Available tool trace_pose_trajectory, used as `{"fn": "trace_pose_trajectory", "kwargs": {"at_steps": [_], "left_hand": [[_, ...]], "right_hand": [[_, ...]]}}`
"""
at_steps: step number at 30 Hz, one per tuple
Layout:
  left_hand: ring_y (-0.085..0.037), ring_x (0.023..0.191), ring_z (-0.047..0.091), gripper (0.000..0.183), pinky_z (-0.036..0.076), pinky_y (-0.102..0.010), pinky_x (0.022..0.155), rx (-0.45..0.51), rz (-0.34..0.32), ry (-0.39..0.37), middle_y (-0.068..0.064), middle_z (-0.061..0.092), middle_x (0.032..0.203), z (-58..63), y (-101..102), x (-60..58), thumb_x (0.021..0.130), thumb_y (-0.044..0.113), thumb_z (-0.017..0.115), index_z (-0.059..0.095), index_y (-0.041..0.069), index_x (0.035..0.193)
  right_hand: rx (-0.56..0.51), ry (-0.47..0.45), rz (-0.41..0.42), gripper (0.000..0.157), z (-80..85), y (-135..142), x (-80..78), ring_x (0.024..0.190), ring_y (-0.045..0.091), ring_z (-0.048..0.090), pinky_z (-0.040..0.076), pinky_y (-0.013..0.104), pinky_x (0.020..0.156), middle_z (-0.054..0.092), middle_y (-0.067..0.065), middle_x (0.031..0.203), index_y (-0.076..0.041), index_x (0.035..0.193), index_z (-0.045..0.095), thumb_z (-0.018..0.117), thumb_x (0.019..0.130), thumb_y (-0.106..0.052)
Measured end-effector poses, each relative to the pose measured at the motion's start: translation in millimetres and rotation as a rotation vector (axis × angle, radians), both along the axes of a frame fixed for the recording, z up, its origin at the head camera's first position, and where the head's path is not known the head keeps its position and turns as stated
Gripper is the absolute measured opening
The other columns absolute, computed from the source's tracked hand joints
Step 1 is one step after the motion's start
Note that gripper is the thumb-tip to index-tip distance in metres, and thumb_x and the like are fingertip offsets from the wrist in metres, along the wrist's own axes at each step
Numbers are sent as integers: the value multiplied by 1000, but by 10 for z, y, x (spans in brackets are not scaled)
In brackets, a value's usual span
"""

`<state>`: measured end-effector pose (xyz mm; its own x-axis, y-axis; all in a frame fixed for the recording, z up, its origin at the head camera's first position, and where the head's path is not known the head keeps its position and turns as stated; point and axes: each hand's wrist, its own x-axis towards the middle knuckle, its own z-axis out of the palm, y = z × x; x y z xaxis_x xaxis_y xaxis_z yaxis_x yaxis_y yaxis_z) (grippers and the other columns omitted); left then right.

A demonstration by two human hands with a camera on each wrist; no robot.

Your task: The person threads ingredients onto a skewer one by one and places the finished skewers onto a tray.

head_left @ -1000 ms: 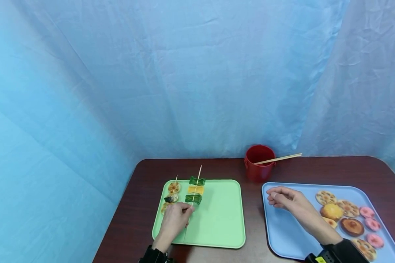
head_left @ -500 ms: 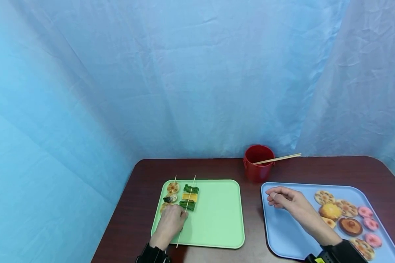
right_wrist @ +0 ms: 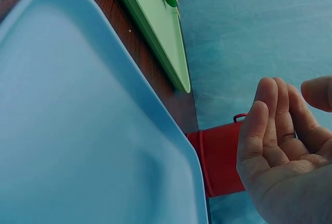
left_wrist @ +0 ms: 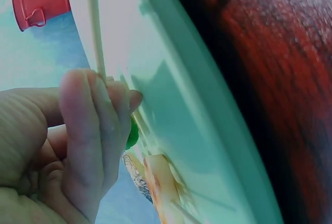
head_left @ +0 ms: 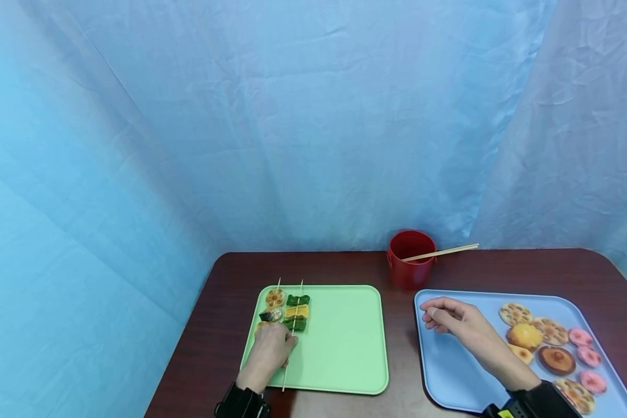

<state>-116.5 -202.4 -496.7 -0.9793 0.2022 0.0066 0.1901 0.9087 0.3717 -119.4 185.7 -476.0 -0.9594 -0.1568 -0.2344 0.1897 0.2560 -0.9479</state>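
My left hand (head_left: pixel 269 352) pinches the lower part of a skewer (head_left: pixel 296 312) that carries two green pieces with a yellow one between them. This skewer lies low over the left side of the green tray (head_left: pixel 347 342). In the left wrist view its bare stick end (left_wrist: pixel 95 29) pokes out past the fingertips. Beside it on the tray lies a second skewer (head_left: pixel 274 298) with round tan slices and a dark-skinned piece, partly hidden by the hand. My right hand (head_left: pixel 465 326) hovers over the blue tray (head_left: pixel 449 383), fingers loosely bent, holding nothing.
Toward the table's back edge stands a red bucket (head_left: pixel 410 273) with thin sticks (head_left: pixel 441 253) leaning out to the right. On the blue tray's right half are lotus-like slices (head_left: pixel 516 314), a yellow bun-like piece (head_left: pixel 524 337), a brown round (head_left: pixel 557 360) and pink rings (head_left: pixel 593 382).
My left hand has lowered the green-and-yellow skewer and shifted it left, closer to the tan-slice skewer. The right hand stays almost still over the blue tray.
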Motion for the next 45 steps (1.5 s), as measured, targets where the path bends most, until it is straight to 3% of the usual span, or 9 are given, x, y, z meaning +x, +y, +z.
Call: {"fn": "trace_pose_trajectory", "kwargs": {"at_steps": [6,12,15,18,20,25,30,35,45], "left_hand": [[-1,26,38,44,43,-22,50,7,4,-29,14,36,31,6,-18,-15,83,11,67,53,16,41],[-5,37,18,57,17,-23,41,-62,44,31,15,11,43,57,-14,-3,85,25,69,28,22,45],[-7,40,17,54,13,-25,41,-89,71,56,13,13,47,125,7,-16,86,33,68,31,22,49],[-5,40,28,35,21,-23,37,-68,70,89,13,32,48,202,46,-60,86,36,68,53,23,57],[-4,45,39,20,30,-23,39,-26,59,86,12,47,56,255,96,-94,87,36,67,67,20,74],[-9,70,55,26,44,-28,60,114,27,62,8,60,82,355,300,-174,91,37,62,72,17,104],[-15,83,60,23,46,-32,69,246,-4,104,6,62,90,359,529,-239,92,34,61,73,17,103],[-14,83,62,23,47,-31,70,319,-42,95,8,63,91,341,721,-244,93,34,60,74,19,102],[-13,79,62,21,47,-28,68,376,-79,92,11,62,86,284,943,-206,92,31,61,75,16,99]], "right_hand": [[14,-7,-13,58,-10,17,16,91,23,64,53,38,82,64,21,107,6,125,57,56,95,-43],[26,-1,-23,59,5,79,42,94,28,64,53,38,82,64,20,107,6,125,57,55,95,-45],[32,8,-26,58,24,138,55,94,30,63,53,39,82,64,21,107,7,126,57,54,96,-43],[50,31,-31,57,50,195,53,94,30,63,53,39,81,64,21,106,7,126,57,53,96,-42],[81,67,-32,56,76,229,39,93,28,64,54,38,80,64,20,106,6,125,57,52,97,-42],[255,258,-67,49,182,323,-34,86,17,66,55,29,73,67,12,100,-1,121,62,48,99,-43],[506,510,-191,37,264,390,-135,74,7,62,51,26,61,70,2,90,-11,112,68,51,98,-41],[618,704,-325,27,333,397,-257,59,8,51,40,30,52,65,-4,73,-13,100,72,60,94,-36],[647,771,-405,29,457,361,-449,48,12,42,32,35,50,53,-5,57,-16,76,69,60,93,-39]]}}
